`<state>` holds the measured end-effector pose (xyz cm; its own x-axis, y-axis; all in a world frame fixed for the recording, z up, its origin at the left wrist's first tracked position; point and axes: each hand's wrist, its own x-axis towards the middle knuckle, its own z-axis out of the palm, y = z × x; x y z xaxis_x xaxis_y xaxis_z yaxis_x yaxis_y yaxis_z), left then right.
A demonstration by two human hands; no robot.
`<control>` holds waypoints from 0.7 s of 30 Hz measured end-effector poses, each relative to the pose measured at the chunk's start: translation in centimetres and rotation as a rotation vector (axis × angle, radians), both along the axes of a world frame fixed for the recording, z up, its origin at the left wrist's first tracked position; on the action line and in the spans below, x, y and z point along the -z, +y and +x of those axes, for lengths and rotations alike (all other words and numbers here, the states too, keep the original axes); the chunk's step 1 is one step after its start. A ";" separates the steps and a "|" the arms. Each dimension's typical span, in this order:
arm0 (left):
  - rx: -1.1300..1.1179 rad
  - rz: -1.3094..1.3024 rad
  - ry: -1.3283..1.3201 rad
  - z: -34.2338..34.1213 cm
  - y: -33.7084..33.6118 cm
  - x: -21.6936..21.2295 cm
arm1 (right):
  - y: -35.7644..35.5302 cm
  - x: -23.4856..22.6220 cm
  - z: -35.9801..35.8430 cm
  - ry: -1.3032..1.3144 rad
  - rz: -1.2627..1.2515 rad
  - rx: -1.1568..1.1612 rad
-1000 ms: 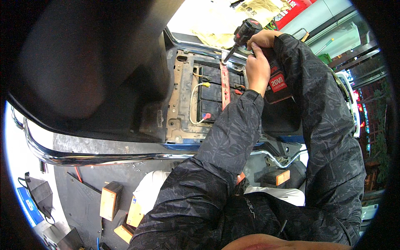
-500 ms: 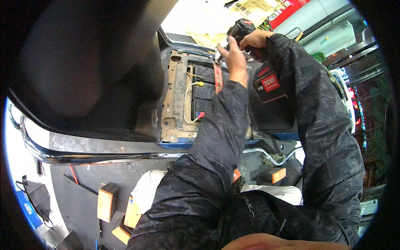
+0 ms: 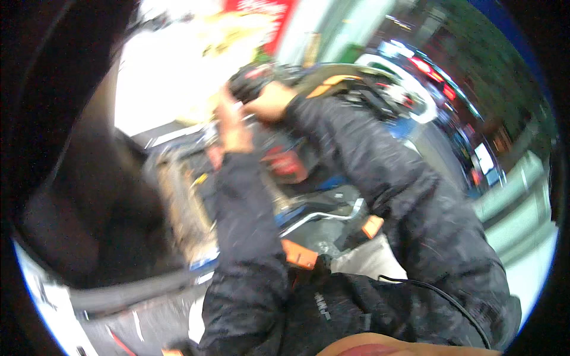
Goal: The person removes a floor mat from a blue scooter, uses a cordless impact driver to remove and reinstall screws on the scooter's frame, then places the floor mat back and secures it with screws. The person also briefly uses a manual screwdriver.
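Observation:
Motion smears much of the picture. My right hand point(image 3: 272, 102) is closed round a black cordless power tool point(image 3: 252, 82), which has a battery pack point(image 3: 287, 165) in red and black at its lower end. Against the tool's front side is my left hand point(image 3: 235, 130), its fingers too blurred to read. Both hands are above the far end of an open compartment with a rusty brown frame point(image 3: 185, 204). A yellow cap point(image 3: 200, 179) shows inside it, beside my left sleeve. My left forearm covers most of the compartment.
At the left stands a large dark panel point(image 3: 101, 219). A bent chrome bar point(image 3: 320, 216) runs in front of the compartment. Orange boxes point(image 3: 300, 254) lie on the floor near me. Yellow packaging point(image 3: 237, 37) and a red sign point(image 3: 280, 21) are at the back.
The view has swung right and blurred, so the compartment and both hands appear further left. My right hand keeps its hold on the power tool, with my left hand still close against it.

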<state>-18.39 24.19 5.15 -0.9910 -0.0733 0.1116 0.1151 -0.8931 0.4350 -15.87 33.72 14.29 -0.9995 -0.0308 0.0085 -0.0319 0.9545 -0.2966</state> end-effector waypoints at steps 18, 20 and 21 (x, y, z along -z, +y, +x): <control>0.437 -1.200 1.348 34.8 9.7 -13.5 | 26.9 -2.3 48.6 0.758 -1.236 0.275; 0.499 -1.309 1.356 35.3 9.3 -13.2 | 29.1 0.5 51.9 0.733 -1.282 0.370; 0.505 -1.374 1.344 35.6 9.1 -13.1 | 29.8 2.7 52.7 0.779 -1.319 0.413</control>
